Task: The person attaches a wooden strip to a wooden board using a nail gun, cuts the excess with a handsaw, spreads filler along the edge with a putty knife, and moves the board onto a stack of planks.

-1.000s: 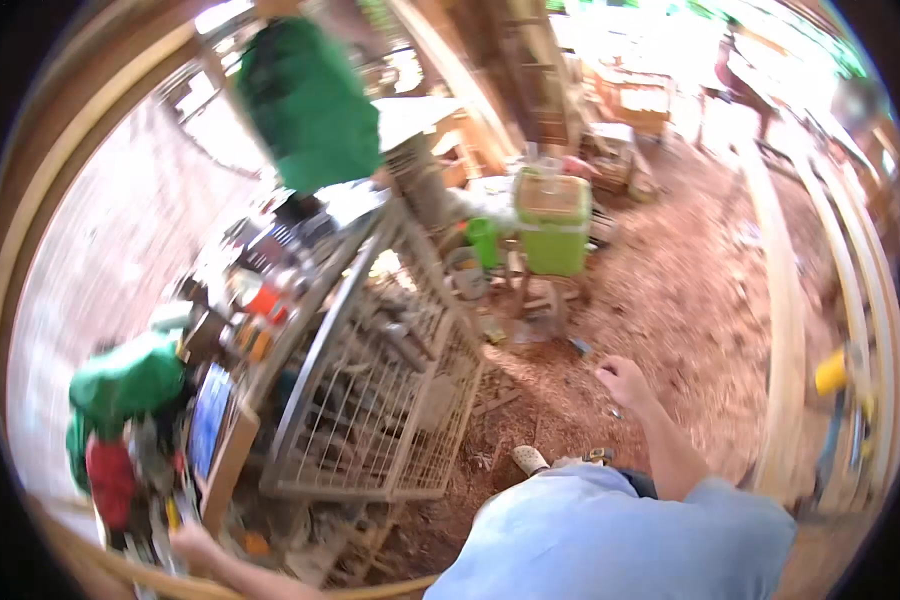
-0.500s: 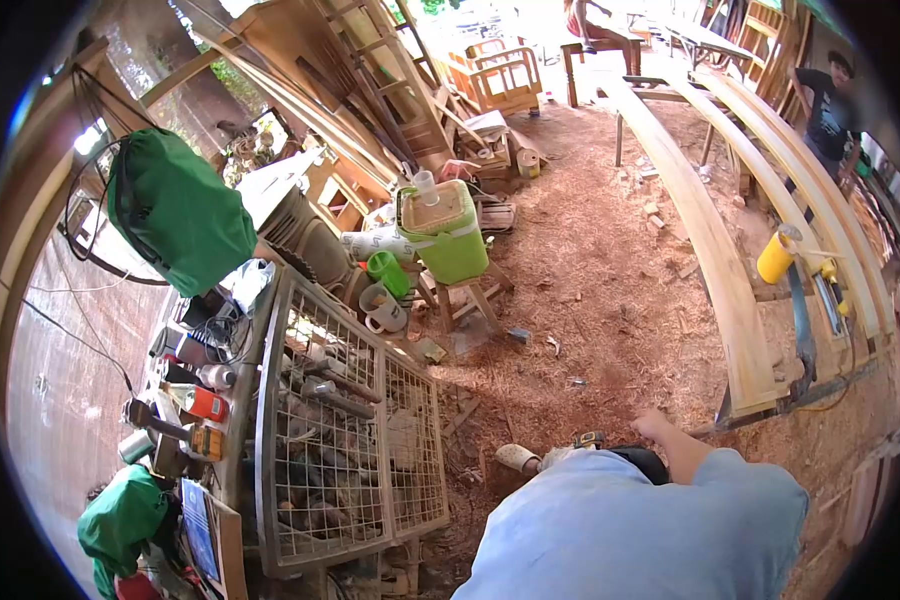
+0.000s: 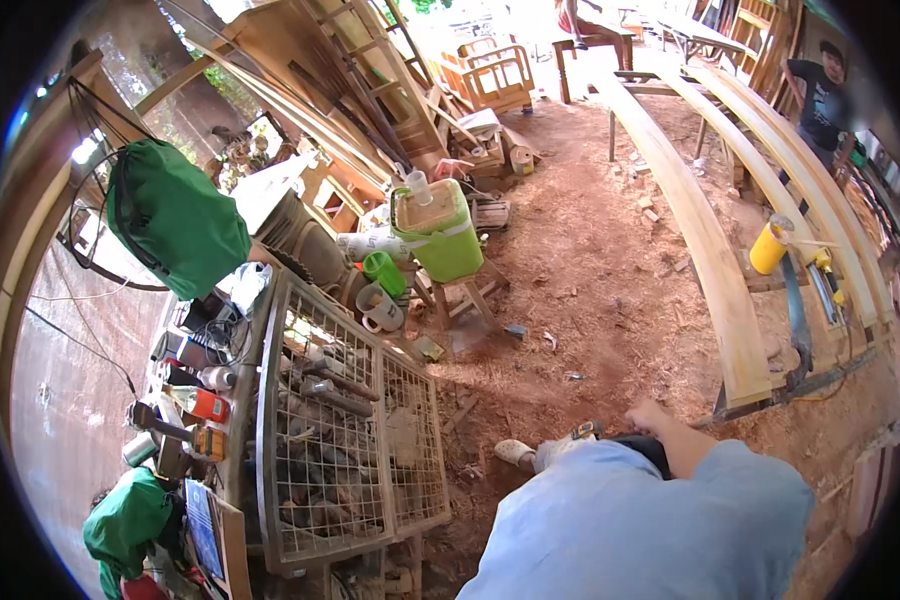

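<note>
My right hand [image 3: 650, 418] is held low in front of my body, its fingers loosely curled in. Nothing shows sticking out of it. My left hand is out of sight, hidden by the blue shirt [image 3: 640, 520]. Beside my leg, a small yellow-and-black object [image 3: 587, 430], which looks like a tape measure, peeks out past the shirt; what holds it is hidden. One foot in a pale clog [image 3: 515, 452] stands on the sawdust-covered floor [image 3: 580, 300].
Long curved planks [image 3: 695, 240] lie on supports at right, with a yellow cylinder [image 3: 769, 247] and a blue strip [image 3: 796, 310] on them. A person [image 3: 823, 105] stands beyond. At left are a wire-mesh cabinet [image 3: 335, 440], a cordless drill [image 3: 205, 441] and a green bin [image 3: 438, 235] on a stool.
The view has shifted slightly. My right hand has moved a little to the left and its fingers look more tucked in. The person at far right has shifted slightly.
</note>
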The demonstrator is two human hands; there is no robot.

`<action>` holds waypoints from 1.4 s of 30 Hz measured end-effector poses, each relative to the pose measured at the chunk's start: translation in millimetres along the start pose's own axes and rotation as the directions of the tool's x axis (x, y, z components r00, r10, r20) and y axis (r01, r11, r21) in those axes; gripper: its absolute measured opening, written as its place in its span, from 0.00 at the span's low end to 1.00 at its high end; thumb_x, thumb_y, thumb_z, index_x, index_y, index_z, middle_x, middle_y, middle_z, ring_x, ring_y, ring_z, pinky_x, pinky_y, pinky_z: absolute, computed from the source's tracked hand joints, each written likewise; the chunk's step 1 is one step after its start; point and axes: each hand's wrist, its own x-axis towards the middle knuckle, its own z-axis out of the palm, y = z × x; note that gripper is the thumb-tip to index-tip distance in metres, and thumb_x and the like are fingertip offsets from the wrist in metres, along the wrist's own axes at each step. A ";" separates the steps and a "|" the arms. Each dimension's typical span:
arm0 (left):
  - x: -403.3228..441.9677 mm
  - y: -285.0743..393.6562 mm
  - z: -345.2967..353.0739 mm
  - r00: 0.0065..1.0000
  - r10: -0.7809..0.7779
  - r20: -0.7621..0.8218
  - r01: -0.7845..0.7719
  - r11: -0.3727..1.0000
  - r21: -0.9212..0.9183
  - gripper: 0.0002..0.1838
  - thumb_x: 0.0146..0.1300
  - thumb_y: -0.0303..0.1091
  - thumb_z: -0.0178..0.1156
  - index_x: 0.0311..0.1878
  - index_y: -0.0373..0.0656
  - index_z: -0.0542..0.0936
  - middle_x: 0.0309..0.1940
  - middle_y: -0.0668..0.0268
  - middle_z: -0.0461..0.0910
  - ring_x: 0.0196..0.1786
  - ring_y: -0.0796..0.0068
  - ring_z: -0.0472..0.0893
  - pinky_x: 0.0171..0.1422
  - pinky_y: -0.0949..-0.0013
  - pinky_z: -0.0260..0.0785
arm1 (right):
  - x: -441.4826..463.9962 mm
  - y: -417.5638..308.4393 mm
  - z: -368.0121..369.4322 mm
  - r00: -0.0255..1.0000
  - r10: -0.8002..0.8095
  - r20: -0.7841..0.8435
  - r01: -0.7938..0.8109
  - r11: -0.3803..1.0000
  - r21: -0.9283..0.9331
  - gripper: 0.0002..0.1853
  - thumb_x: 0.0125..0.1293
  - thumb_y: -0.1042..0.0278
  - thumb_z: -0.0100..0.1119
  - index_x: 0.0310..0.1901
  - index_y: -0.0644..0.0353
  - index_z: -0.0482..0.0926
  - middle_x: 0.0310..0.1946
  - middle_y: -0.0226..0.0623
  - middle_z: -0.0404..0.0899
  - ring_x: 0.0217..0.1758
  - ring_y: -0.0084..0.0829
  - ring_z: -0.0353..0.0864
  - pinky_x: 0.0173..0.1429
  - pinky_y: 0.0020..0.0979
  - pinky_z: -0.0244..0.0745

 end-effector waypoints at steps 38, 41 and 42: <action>-597.2 813.4 -74.1 -0.708 0.598 0.376 0.302 0.738 -0.603 0.18 0.57 0.29 0.52 0.43 0.22 0.81 0.42 0.35 0.83 0.49 0.37 0.83 0.52 0.47 0.75 | 382.8 -344.8 -406.7 0.870 -0.423 -0.254 0.477 0.853 0.211 0.11 0.58 0.63 0.59 0.32 0.63 0.83 0.24 0.38 0.82 0.31 0.26 0.80 0.36 0.33 0.74; -591.1 936.8 -66.4 -0.831 0.302 0.466 0.143 0.927 -0.346 0.22 0.58 0.29 0.51 0.51 0.22 0.79 0.55 0.34 0.78 0.61 0.38 0.77 0.65 0.54 0.71 | 442.4 -391.5 -445.0 0.872 -0.383 -0.305 0.473 0.820 0.321 0.09 0.61 0.67 0.59 0.34 0.63 0.83 0.24 0.32 0.80 0.28 0.23 0.76 0.34 0.30 0.73; -638.8 966.7 -46.6 -0.872 0.343 0.349 0.106 0.827 -0.551 0.24 0.58 0.29 0.50 0.53 0.21 0.79 0.58 0.34 0.76 0.66 0.42 0.74 0.69 0.56 0.68 | 459.0 -408.8 -457.9 0.831 -0.413 -0.373 0.528 0.798 0.290 0.08 0.63 0.68 0.59 0.35 0.64 0.83 0.24 0.29 0.79 0.27 0.21 0.75 0.33 0.28 0.71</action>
